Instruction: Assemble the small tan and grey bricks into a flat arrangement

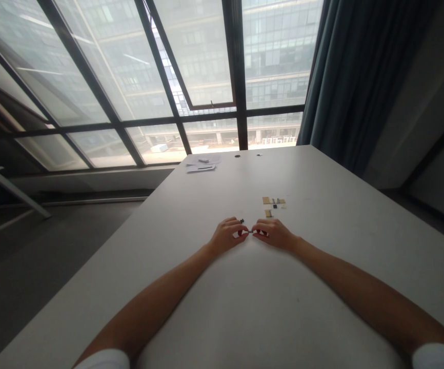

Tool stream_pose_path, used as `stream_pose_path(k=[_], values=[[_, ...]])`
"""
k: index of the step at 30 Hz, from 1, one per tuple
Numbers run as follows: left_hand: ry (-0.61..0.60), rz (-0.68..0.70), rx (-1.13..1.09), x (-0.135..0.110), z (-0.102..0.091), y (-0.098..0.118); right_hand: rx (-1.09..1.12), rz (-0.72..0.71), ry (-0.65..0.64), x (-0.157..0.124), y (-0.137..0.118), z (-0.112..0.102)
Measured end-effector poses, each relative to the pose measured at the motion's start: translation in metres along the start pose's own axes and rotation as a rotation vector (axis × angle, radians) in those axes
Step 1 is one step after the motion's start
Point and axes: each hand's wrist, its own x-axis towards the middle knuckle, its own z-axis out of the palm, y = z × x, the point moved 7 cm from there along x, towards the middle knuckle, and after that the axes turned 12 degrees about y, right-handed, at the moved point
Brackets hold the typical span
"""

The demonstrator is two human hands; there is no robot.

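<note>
Both hands rested on the white table [322,287]. The left hand [227,236] and the right hand [274,233] pinched one tiny piece [250,231] together (too small to tell what). Little yellow pieces [273,201] lay near, at one o'clock. Papers [202,164] sat far off at eleven o'clock.

Surface [322,287]: plain white-grey. Small flat pieces [273,201]: yellow-tan with dark squares, gridded. Tiny piece [250,231] between both hands: grey; colour otherwise too small to tell. Papers [202,164]: white, dark marks. Curtain [356,77]: dark teal. Window frame [234,61]: black.
</note>
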Motion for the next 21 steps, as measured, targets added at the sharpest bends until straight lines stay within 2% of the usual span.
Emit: stream_pose_path(k=[6,21], values=[[0.033,0.039,-0.03,-0.0007,-0.0008,0.0012,-0.001,-0.008,0.014,-0.0003,0.0001,0.0004],[0.015,0.031,-0.042,-0.0013,-0.0013,0.0002,0.015,-0.01,0.033,-0.0008,0.0009,0.0007]])
